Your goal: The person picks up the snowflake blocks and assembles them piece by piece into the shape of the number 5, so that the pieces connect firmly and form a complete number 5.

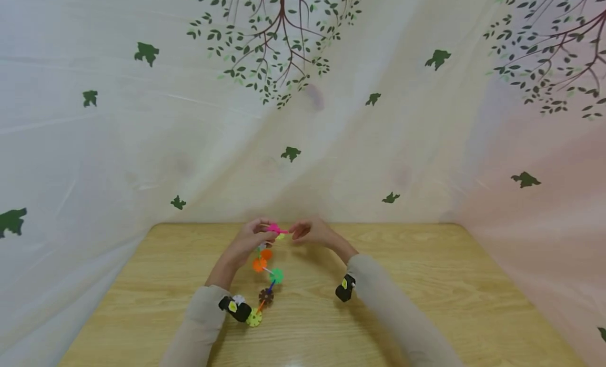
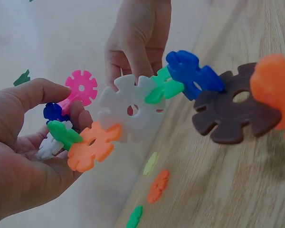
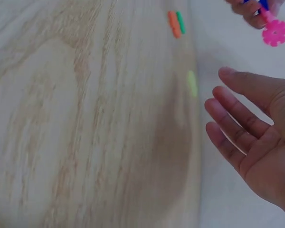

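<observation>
My left hand (image 2: 33, 137) pinches one end of a chain of notched plastic snowflake discs, thumb and fingers around a pink and a dark blue piece (image 2: 52, 113). A pink disc (image 2: 81, 88) sticks out past the fingertips toward the right hand. From the grip the chain runs on through white, green and orange (image 2: 94, 147) discs, a large white disc (image 2: 118, 107), then green, blue (image 2: 192, 73), brown (image 2: 232, 121) and orange ones. Just right of the pink disc, my right hand (image 3: 261, 137) has its fingers spread and relaxed, holding nothing; a gap separates it from the disc.
Near the wooden table's (image 1: 331, 325) far edge lie loose yellow (image 2: 151, 164), orange (image 2: 158, 186) and green (image 2: 134, 217) discs. A yellow disc (image 1: 254, 318) is by the left wrist's camera. Behind the table hangs a pale curtain (image 1: 227, 162) printed with branches and birds.
</observation>
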A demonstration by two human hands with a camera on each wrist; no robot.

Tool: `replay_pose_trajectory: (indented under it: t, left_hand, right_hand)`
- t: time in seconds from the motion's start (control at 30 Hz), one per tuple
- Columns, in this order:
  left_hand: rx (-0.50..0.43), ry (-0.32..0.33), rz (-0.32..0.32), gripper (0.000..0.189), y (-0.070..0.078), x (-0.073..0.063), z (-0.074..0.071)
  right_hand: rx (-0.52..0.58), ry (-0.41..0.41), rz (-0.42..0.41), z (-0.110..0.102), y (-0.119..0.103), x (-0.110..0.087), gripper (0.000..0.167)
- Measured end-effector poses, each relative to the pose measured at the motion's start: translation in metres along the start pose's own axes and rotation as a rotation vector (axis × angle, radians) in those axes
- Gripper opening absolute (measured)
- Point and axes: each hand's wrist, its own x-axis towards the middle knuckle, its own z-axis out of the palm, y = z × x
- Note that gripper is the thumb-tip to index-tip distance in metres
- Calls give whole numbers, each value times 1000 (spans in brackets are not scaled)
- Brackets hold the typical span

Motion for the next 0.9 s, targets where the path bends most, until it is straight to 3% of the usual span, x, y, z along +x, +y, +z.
replay_pose_trajectory:
  t: [0.3, 0.53, 0.9]
  left_hand:
    - [16, -57, 0, 39, -3, 2, -7]
    - [41, -122, 28, 35, -3, 0, -10]
    - [51, -74, -13, 29, -2, 1, -12]
  right_hand:
    - [57, 10, 33, 13, 21, 19, 40]
    - [24, 32, 46, 22, 33, 28, 45]
    - [-41, 6, 19, 26, 31, 35, 43]
